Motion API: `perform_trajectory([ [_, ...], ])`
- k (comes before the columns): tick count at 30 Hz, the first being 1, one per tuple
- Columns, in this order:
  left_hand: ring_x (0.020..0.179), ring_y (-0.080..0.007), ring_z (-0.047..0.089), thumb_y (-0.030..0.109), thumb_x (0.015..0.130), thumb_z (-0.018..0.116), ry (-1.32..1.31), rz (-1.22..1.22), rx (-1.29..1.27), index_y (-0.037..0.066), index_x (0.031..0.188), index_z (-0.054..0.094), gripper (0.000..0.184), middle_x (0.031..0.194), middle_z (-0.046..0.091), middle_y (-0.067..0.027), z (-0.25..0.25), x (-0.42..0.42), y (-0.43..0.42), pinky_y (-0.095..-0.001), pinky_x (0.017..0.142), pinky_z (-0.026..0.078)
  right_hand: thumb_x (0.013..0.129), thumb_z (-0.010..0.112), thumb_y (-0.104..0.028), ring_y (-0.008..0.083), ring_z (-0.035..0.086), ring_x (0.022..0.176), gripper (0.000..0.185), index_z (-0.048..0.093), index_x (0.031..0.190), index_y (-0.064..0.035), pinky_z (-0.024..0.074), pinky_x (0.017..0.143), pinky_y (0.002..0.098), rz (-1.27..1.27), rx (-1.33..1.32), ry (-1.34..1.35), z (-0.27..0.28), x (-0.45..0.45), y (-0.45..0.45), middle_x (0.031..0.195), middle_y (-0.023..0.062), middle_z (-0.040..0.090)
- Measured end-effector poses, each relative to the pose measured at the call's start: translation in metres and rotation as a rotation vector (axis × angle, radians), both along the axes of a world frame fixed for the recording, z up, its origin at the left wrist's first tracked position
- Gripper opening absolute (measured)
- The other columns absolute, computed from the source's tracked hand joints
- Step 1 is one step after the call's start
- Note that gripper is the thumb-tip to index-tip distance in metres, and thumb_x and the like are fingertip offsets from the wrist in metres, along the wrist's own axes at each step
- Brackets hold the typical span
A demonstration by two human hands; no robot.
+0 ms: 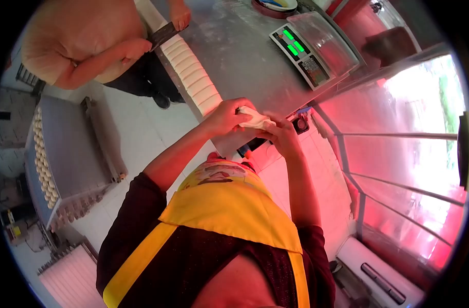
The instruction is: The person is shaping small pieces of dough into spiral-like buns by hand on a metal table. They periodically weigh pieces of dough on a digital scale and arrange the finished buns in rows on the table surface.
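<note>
Clamping opposite ends of a pale dough piece (255, 119), the left hand (227, 117) and right hand (283, 137) held it, fingers closed, at the near end of the steel table (239, 56). Dough slices (191, 72) lay in a row leftward; a digital scale (300, 50) stood beyond, rightward.

In the lower centre of the frame, a bright yellow apron (234, 213) with flat straps (142, 264) covers a dark, finely speckled top (208, 267) with an open neckline. The sleeves (137, 210) end near the elbows; left hand (223, 119) and right hand (284, 137) are bare. A multicoloured print (221, 174) marks the apron's far end.
</note>
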State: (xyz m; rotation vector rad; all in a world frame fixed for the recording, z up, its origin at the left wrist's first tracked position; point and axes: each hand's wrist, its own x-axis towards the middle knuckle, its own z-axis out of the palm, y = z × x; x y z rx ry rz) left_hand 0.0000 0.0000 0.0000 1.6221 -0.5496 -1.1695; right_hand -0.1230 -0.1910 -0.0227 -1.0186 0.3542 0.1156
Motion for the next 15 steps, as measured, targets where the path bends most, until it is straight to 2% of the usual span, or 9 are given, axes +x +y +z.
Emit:
perform_trajectory([
  [2,0.100,-0.0171,0.057,0.009,0.084,0.062,0.028,-0.022,-0.035,0.005,0.119,0.051,0.037,0.111,0.057,-0.0129,0.004,0.001,-0.004,-0.0326,0.082,0.048,0.087,0.062,-0.009,0.0213,0.064,0.085,0.025,0.055,0.108,0.0030,0.0556,0.076,0.0329,-0.019,-0.009,-0.034,-0.007,-0.006,-0.005,0.101,0.0126,0.062],
  [5,0.092,-0.0179,0.060,0.006,0.080,0.065,-0.352,0.081,-0.290,0.002,0.115,0.054,0.037,0.100,0.061,-0.0100,0.007,-0.020,0.015,-0.0325,0.077,0.049,0.089,0.061,-0.008,0.0219,0.064,0.085,0.016,0.055,0.099,0.0016,0.0558,0.076,0.0330,-0.194,0.009,-0.026,-0.012,-0.011,0.024,0.100,0.0128,0.062],
  [8,0.090,-0.0191,0.060,0.005,0.077,0.068,-0.810,0.137,-0.374,0.001,0.114,0.057,0.039,0.097,0.062,-0.0093,-0.012,-0.011,0.007,-0.0325,0.077,0.050,0.089,0.060,-0.008,0.0228,0.064,0.083,0.012,0.054,0.095,0.0004,0.0565,0.075,0.0347,-0.259,0.069,-0.031,-0.016,-0.002,0.031,0.098,0.0132,0.061],
  [11,0.083,-0.0167,0.061,0.007,0.079,0.068,-0.657,0.151,-0.465,0.002,0.114,0.058,0.036,0.096,0.063,-0.0092,-0.028,-0.011,0.016,-0.0307,0.071,0.051,0.090,0.059,-0.008,0.0235,0.064,0.082,0.011,0.054,0.094,0.0001,0.0570,0.075,0.0366,-0.267,0.213,-0.011,-0.017,-0.014,0.040,0.096,0.0130,0.061],
  [14,0.071,-0.0116,0.060,0.011,0.083,0.066,-0.243,0.149,-0.202,0.000,0.106,0.061,0.025,0.094,0.063,-0.0087,-0.024,-0.009,0.012,-0.0256,0.062,0.049,0.090,0.058,-0.007,0.0240,0.064,0.084,0.012,0.054,0.099,0.0011,0.0570,0.076,0.0380,-0.284,0.115,0.018,-0.017,-0.020,0.034,0.097,0.0121,0.060],
  [15,0.068,-0.0104,0.059,0.011,0.084,0.065,-0.117,0.172,-0.231,0.000,0.104,0.062,0.023,0.091,0.063,-0.0084,-0.025,-0.008,0.008,-0.0247,0.059,0.047,0.090,0.057,-0.006,0.0242,0.064,0.084,0.014,0.054,0.101,0.0017,0.0569,0.076,0.0381,-0.285,0.080,0.031,-0.015,-0.020,0.033,0.099,0.0121,0.059],
])
